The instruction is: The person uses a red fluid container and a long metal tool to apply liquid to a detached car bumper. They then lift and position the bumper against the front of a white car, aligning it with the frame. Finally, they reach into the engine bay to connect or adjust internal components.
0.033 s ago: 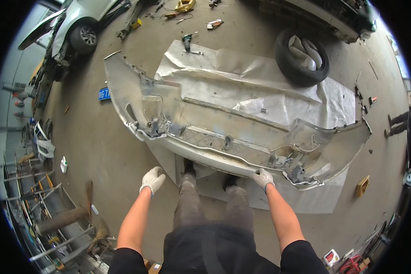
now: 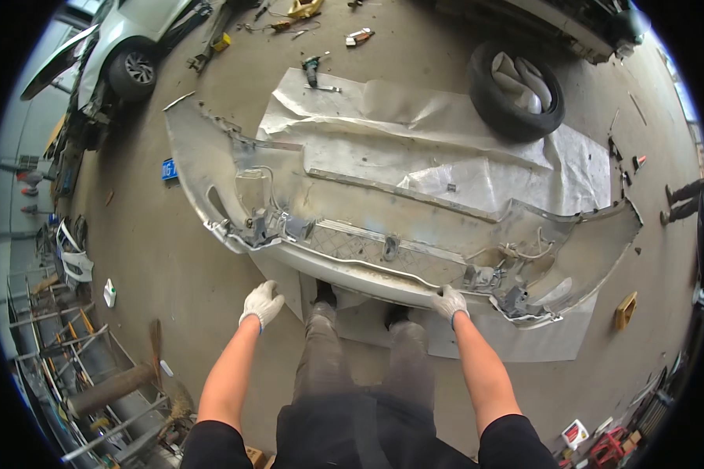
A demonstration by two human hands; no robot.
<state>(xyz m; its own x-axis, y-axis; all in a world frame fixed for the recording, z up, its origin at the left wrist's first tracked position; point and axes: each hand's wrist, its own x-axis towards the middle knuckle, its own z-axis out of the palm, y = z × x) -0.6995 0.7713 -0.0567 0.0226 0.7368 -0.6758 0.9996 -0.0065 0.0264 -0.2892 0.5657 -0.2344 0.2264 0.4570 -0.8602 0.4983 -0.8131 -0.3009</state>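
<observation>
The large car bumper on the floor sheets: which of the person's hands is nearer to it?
Right. The right hand is at the near edge of the bumper, apparently touching; the left hand is short of it, with a gap between.

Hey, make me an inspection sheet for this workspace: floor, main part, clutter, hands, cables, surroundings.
Surface: grey-brown floor; creased silvery sheet lies partly under the bumper.
Main part: bumper, hollow inner side in view, dusty.
Clutter: drill on the sheet's far edge; tire with silvery pieces inside; white jug on the floor.
Hands: gloved left hand apart from the bumper; gloved right hand at its near edge, grip unclear.
Cables: thin wire inside the bumper.
Surroundings: white car upper left; another person's legs at right.
</observation>
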